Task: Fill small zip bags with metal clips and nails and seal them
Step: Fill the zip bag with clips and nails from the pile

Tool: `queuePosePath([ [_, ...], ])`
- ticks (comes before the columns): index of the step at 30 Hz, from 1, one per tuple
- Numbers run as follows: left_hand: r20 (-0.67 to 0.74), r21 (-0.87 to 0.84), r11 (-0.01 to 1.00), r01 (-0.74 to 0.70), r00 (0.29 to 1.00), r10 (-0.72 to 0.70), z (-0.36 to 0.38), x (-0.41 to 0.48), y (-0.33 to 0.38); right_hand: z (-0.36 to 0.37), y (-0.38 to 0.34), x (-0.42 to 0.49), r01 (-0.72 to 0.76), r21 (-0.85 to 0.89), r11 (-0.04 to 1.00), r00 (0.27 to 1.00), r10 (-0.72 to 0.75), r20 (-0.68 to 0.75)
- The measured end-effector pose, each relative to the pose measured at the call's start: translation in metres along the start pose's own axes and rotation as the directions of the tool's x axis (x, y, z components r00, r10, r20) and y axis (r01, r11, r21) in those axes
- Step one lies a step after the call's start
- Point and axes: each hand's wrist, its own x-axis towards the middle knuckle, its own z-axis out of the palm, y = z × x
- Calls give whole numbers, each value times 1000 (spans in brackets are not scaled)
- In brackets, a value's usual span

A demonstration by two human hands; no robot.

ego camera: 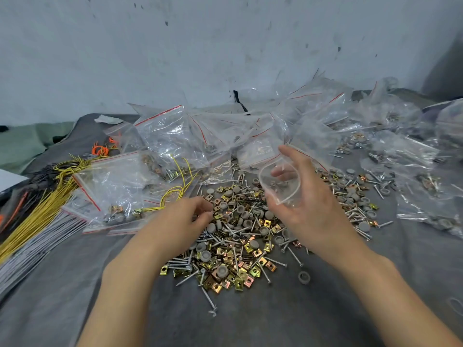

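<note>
Zip bag (280, 184) — held open by right hand (316, 209); left hand (184, 221) at clips (226, 256).

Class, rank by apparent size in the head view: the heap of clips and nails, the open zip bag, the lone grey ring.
1. Heap of clips and nails
2. Open zip bag, held nearer the camera by the right hand
3. Lone grey ring

Only two bare hands and forearms show of the person. The left hand (183, 219) and the right hand (308, 204) are uncovered, with slender fingers. The left forearm (130, 284) and the right forearm (390, 291) are bare skin down to the lower frame edge, slim and smooth, broadening toward the elbows.
</note>
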Motion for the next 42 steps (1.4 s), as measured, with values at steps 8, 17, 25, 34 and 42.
queuePosePath([
  [8, 32, 100, 994, -35, 999, 32, 10, 0, 1, 15, -7, -3, 7, 15, 1000, 997, -8, 77],
  [17, -15, 108, 992, -65, 998, 67, 16, 4, 3, 13, -6, -2, 10, -2, 1000, 996, -10, 84],
  [25, 16, 138, 990, -41, 999, 39, 12, 1, 0, 10, -4, -4, 13, -18, 1000, 996, -12, 89],
  [34, 6, 86, 995, -49, 999, 49, 9, -3, 2, 10, -2, -6, 24, -33, 999, 995, -21, 94],
  [42, -165, -127, 988, -84, 984, 62, 9, 2, 5, 10, 0, -7, 12, -32, 999, 996, -9, 94],
])
